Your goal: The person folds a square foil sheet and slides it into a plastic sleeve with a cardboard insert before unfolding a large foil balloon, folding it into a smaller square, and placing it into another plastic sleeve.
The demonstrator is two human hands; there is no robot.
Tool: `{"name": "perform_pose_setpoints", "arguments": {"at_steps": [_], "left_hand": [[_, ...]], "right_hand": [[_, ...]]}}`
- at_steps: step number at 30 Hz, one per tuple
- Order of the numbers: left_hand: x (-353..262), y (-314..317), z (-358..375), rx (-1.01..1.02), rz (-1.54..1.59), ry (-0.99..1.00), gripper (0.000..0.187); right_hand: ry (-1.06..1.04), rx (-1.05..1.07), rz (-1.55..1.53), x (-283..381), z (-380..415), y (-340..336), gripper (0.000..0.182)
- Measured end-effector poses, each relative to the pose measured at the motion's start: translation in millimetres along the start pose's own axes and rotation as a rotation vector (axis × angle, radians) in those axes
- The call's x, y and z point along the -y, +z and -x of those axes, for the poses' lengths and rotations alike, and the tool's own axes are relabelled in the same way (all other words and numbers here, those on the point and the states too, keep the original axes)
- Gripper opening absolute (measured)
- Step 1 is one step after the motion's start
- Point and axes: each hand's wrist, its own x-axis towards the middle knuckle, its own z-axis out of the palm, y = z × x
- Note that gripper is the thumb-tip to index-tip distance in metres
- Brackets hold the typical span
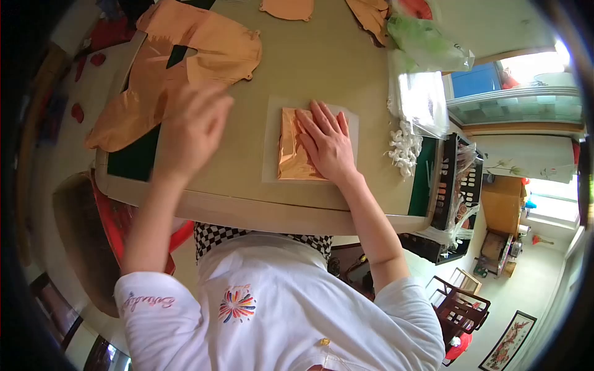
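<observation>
My right hand lies flat, fingers stretched, on a folded piece of shiny copper-coloured foil. Beneath that foil is a flat clear plastic bag or sheet, its edges showing around it. My left hand is raised at the left, blurred by motion. Its fingers look bent, but whether they hold anything cannot be made out. Behind it spreads a pile of flat copper-coloured foil balloons with small edge tabs.
More copper foil pieces lie at the table's far side. Along the right stand clear plastic bags, a green-printed bag and a bunch of white strings. A black crate is beside the table's right edge.
</observation>
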Motion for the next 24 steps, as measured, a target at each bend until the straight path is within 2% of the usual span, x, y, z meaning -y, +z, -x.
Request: {"name": "perform_pose_setpoints", "arguments": {"at_steps": [3,5,15,18,22,24], "left_hand": [[-29,53,29,0.110,0.225,-0.024,0.017],[-39,56,38,0.185,0.267,-0.018,0.018],[-39,60,26,0.189,0.166,0.135,0.018],[-38,47,39,0.370,0.303,0.015,0.014],[-69,46,49,0.363,0.411,-0.325,0.012],[-83,48,34,0.430,0.428,-0.520,0.015]], "right_hand": [[-0.010,-0.011,0.022,-7,1,-7,0.045],[-0.021,-0.024,-0.013,-2,-1,-5,0.044],[-0.011,-0.027,0.002,1,-2,-4,0.044],[-0.009,-0.029,0.000,1,-2,-4,0.044],[-0.011,-0.027,0.007,0,-1,-3,0.044],[-0.015,-0.028,0.009,0,-2,-2,0.044]]}}
